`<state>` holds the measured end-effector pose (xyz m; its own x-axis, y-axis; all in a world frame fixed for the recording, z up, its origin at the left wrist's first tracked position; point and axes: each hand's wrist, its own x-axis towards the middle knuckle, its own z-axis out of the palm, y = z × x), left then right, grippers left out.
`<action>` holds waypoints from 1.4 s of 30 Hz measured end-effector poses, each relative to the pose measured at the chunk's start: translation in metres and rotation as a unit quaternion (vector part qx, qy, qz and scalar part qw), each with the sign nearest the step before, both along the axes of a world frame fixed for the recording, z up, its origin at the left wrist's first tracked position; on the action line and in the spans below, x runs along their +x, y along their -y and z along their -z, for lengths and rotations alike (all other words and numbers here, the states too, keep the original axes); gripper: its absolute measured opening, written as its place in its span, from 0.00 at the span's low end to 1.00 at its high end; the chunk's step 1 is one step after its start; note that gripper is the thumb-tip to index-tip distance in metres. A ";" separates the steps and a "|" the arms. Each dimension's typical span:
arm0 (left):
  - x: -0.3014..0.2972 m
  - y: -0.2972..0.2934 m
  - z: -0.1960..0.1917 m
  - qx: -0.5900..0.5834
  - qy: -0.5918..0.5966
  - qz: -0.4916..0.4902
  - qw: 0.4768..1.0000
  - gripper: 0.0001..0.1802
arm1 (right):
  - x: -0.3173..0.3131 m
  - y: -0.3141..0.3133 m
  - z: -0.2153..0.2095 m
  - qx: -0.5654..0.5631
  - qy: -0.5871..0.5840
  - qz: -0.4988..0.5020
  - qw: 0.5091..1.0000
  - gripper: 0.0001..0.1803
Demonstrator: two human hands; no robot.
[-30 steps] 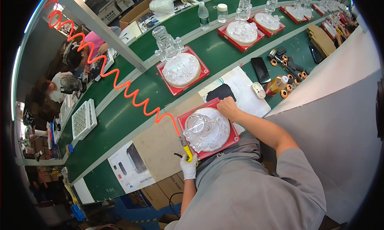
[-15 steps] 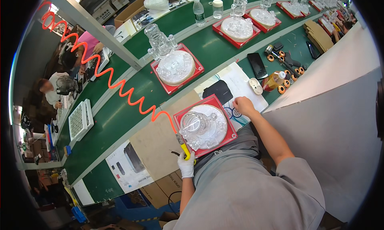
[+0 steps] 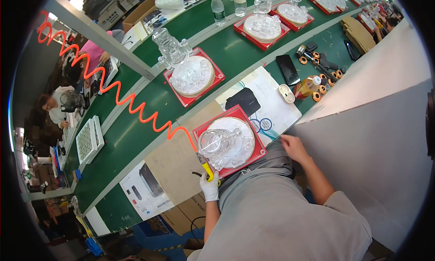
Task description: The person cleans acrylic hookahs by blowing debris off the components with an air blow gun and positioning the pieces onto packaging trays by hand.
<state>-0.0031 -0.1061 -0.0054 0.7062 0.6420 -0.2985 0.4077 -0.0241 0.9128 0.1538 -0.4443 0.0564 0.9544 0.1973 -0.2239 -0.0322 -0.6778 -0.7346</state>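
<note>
Hours are read from the red frame point(image 3: 259, 151) at the near edge of the green bench point(image 3: 124, 128). Leftmost, at nine o'clock, a white tray point(image 3: 89, 138) lies on the bench. Toward ten o'clock runs an orange coiled hose point(image 3: 118, 96), which ends at a yellow tool point(image 3: 208, 171). At eight o'clock lie a printed sheet point(image 3: 144, 192) and, next to it, a plain brown board point(image 3: 167, 160).

At eleven o'clock a second red frame point(image 3: 180, 97) carries a tall clear stack on a pale disc. At seven o'clock the gloved left hand point(image 3: 209, 188) is closed around the yellow tool, its fingertips right at the red frame's lower corner; whether they touch it I cannot tell. Within the red frame, a white disc point(image 3: 246, 143) bears a clear piece point(image 3: 217, 141) with a round, cup-like part on its left.

Between twelve and one o'clock, a flat black shape point(image 3: 244, 101) shows against a white sheet point(image 3: 271, 89). A black phone point(image 3: 288, 69) lies at one o'clock. At three o'clock the bare right hand point(image 3: 294, 147) is apart from the red frame, fingers loosely bent; I cannot tell whether it holds anything small. An amber bottle point(image 3: 307, 88) is at two o'clock.
</note>
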 end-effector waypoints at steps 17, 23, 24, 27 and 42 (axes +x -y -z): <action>0.006 0.004 -0.009 0.001 0.021 -0.001 1.000 0.12 | 0.124 -0.144 0.029 -0.211 0.224 -0.143 0.941 0.05; 0.004 0.005 -0.010 -0.014 0.002 -0.012 1.000 0.12 | 0.129 -0.140 0.016 -0.269 0.224 -0.259 0.900 0.07; 0.006 0.006 -0.008 -0.009 0.000 -0.011 1.000 0.12 | 0.132 -0.139 0.017 -0.270 0.219 -0.260 0.901 0.07; 0.001 0.001 0.005 0.013 -0.006 -0.004 1.000 0.15 | 0.140 -0.142 0.017 -0.274 0.218 -0.300 0.887 0.08; -0.004 -0.005 0.011 0.016 -0.004 0.011 1.000 0.18 | 0.136 -0.152 0.013 -0.327 0.229 -0.333 0.854 0.08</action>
